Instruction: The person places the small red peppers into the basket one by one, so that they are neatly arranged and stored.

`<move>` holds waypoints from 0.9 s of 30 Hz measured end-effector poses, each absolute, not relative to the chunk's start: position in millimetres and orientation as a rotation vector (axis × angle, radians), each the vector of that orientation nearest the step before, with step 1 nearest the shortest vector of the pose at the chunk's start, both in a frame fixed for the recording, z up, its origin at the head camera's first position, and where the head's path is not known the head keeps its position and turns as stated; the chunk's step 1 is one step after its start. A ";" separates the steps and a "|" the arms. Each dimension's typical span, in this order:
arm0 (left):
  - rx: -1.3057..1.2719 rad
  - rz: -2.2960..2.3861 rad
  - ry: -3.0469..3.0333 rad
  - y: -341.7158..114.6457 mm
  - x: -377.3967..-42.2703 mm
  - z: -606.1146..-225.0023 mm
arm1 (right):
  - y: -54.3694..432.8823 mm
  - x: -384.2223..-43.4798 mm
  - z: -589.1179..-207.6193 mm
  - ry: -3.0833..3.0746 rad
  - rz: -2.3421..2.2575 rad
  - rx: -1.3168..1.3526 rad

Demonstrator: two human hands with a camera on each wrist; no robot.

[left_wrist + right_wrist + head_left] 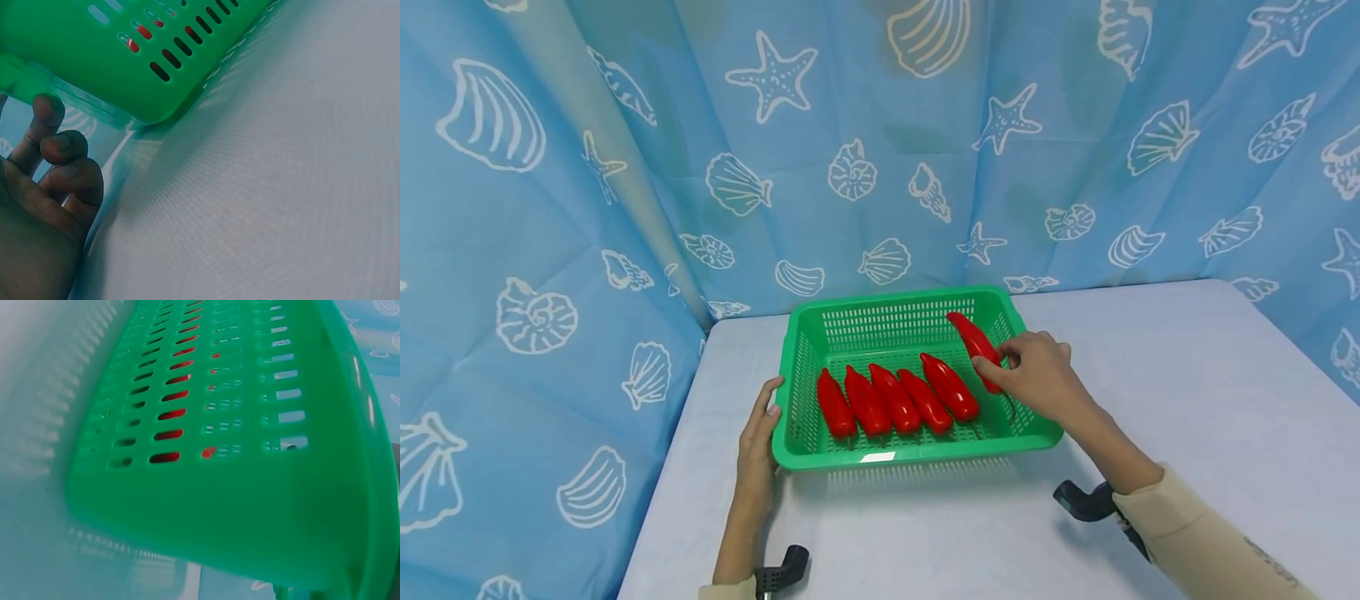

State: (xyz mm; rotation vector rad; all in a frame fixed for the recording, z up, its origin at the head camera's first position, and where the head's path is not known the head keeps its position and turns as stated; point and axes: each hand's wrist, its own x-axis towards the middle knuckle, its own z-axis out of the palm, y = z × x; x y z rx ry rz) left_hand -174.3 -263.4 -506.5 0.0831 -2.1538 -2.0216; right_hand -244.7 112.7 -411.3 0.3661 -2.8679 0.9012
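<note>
In the head view, my right hand (1037,371) pinches a long red chili pepper (975,340) between thumb and fingers, over the right side of a green plastic basket (917,452). The pepper tilts, its tip up toward the back and its stem toward me. Several more red peppers (865,402) lie side by side in the basket, stems toward me. My left hand (758,437) rests its fingertips against the basket's left rim. The left wrist view shows its fingers (72,175) loosely bent beside the basket wall (125,75). In the right wrist view the basket's slotted wall (250,506) hides the right hand.
A white cloth-covered table (1150,375) carries the basket and extends to its right and front. Behind and to the left hangs a blue curtain (820,167) printed with shells and starfish. Black wrist-worn devices (1086,502) sit by both sleeves.
</note>
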 end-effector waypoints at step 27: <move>0.101 -2.032 -2.143 -262.7 -173.1 -506.6 | 92.3 -237.6 -429.1 -2.795 0.488 0.358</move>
